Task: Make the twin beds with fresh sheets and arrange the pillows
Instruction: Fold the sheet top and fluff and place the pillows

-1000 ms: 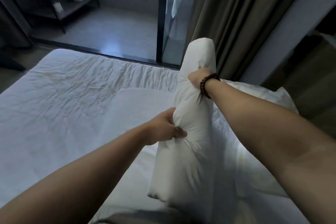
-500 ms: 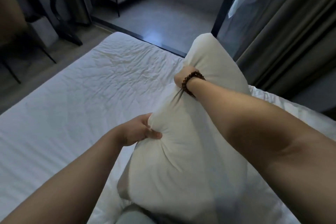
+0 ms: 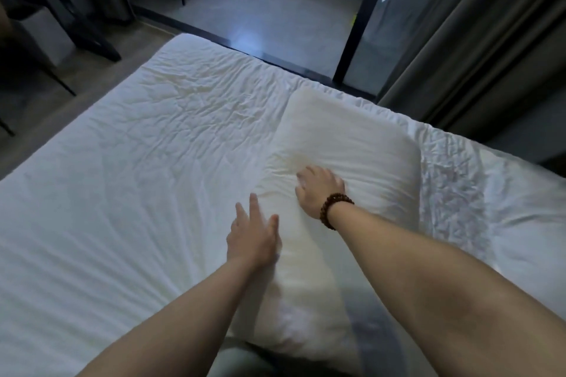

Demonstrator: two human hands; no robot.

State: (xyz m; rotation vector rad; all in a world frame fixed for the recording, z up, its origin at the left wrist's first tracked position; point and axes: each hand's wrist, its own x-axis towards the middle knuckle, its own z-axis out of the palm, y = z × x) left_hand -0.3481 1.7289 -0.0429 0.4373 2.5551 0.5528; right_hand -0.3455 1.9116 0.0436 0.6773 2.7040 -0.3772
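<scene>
A white pillow (image 3: 352, 162) lies flat on the bed (image 3: 122, 177), which is covered by a creased white sheet. My right hand (image 3: 318, 190), with a dark bead bracelet on the wrist, rests on the pillow's middle with its fingers bent down into the fabric. Just off the pillow's left edge, my left hand (image 3: 254, 232) has its fingers spread and straight and holds nothing. The near corner of the pillow reaches the bed's near edge between my forearms.
A rumpled white duvet (image 3: 490, 193) lies on the bed to the right of the pillow. Grey curtains (image 3: 459, 55) hang at the right. A dark glass door frame (image 3: 355, 9) stands beyond the bed. Dark chair legs (image 3: 61, 24) stand at the far left.
The pillow was held upright, gripped by both hands; now it lies flat on the bed. My left hand has let go and opened, and my right hand rests on top.
</scene>
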